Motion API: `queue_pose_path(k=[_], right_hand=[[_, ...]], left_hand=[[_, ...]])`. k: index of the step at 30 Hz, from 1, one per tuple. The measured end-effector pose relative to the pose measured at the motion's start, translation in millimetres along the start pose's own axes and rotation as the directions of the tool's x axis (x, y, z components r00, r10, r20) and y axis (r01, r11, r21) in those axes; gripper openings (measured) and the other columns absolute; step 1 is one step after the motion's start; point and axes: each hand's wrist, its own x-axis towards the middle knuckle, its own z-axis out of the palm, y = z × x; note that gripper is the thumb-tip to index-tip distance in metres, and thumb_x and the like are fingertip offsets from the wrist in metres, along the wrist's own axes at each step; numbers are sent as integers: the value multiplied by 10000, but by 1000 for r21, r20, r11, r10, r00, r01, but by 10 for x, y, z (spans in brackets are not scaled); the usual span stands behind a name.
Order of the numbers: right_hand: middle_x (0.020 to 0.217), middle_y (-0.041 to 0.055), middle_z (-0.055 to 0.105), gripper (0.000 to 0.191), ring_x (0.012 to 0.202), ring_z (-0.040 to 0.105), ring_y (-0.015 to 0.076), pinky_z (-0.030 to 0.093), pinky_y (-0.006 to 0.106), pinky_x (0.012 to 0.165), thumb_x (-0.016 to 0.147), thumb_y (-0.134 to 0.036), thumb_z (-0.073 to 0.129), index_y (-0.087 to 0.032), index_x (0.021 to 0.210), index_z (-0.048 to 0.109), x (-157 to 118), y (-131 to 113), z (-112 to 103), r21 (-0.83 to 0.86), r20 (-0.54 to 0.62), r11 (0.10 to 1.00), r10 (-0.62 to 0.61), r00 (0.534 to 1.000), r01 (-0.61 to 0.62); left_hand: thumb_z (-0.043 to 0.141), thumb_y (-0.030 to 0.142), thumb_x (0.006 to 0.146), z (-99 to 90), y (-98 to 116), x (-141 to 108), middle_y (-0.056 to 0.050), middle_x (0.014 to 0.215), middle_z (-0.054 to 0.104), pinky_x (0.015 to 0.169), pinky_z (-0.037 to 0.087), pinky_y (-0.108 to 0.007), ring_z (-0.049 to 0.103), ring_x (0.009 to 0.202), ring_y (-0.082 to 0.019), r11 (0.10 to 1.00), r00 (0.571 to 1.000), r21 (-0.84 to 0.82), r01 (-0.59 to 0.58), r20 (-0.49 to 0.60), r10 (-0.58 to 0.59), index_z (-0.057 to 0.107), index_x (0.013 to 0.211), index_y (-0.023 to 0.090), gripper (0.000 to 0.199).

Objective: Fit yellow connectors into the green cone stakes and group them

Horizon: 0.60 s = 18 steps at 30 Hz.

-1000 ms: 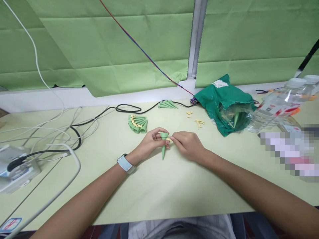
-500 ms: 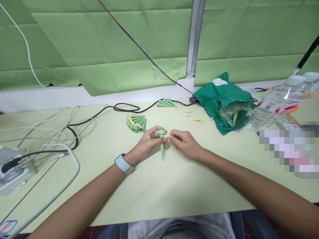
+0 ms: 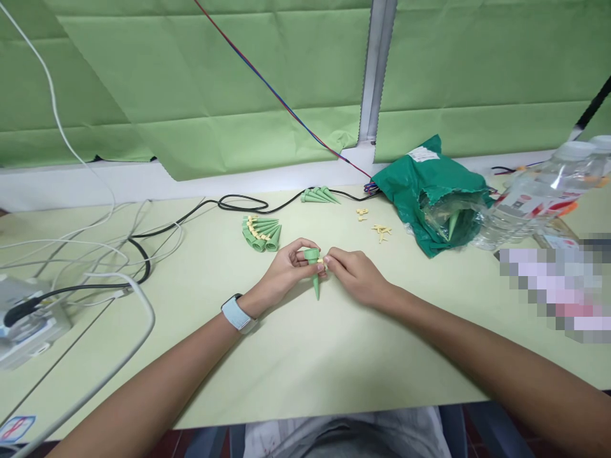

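Note:
My left hand is closed round a green spike, its wide cap up and its tip pointing down. Pinched in the fingers of my right hand is a small yellow piece, which meets the side of the spike just below the cap. Beyond my left hand lies a fan of green spikes with yellow pieces on them. Several plain green spikes rest farther back. Small yellow pieces lie in two groups, one behind and one nearer.
A torn green bag holding a spike in clear plastic stands at the back right, beside clear bottles. Black cable runs along the back. Tangled cords and a white power block occupy the left.
The held spike has tilted, its tip swinging slightly to the right. Both hands keep their hold, my right fingers still at the yellow piece.

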Motion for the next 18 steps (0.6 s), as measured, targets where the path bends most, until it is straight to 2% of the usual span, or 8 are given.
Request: queue_pose_path(k=[3,6,9,12,15,18], right_hand=[[871,25,699,213,678,573,162,314,284,613,1062,-325,400,-220,957,554,-25,12,-16,-214,-15,970,-123,992,117],[916,46,682,197,700,555,166,306,291,618,1062,-297,380,-219,970,536,-39,19,-33,-259,-3,946,-204,979,196],[833,14,643,217,677,524,154,313,281,624,1063,-287,376,-224,906,513,-29,5,-20,-131,-11,980,-155,988,152],[752,-24,598,249,653,507,136,322,262,624,1056,-309,402,-221,840,490,-3,-20,14,91,-16,995,-46,999,47],[707,-39,569,322,653,495,129,323,252,621,1049,-365,418,-213,769,466,26,-40,50,284,-4,956,72,997,-68],[693,-33,569,400,658,492,131,330,254,623,1050,-417,402,-207,714,457,35,-43,65,391,20,909,149,989,-145]], left_hand=[[817,323,806,3,2,2,0,745,692,800,560,-354,737,803,-216,999,999,-36,28,46,-26,607,1077,212,361],[806,328,817,2,0,-1,0,737,685,815,557,-378,734,790,-220,999,996,-36,28,81,-25,605,1100,212,366],[824,335,793,1,0,-6,-9,770,692,792,549,-361,727,792,-215,999,999,32,3,33,-4,617,1088,208,382],[839,350,770,5,7,-10,2,759,673,715,523,-304,697,752,-183,994,1000,110,-17,-24,20,631,1057,208,381],[833,360,781,21,20,-13,16,745,650,670,488,-265,668,729,-156,987,999,162,-26,-43,33,623,1043,209,368],[829,345,789,43,25,-14,7,769,665,693,493,-268,690,780,-172,989,999,144,-18,-35,23,610,1041,206,362]])
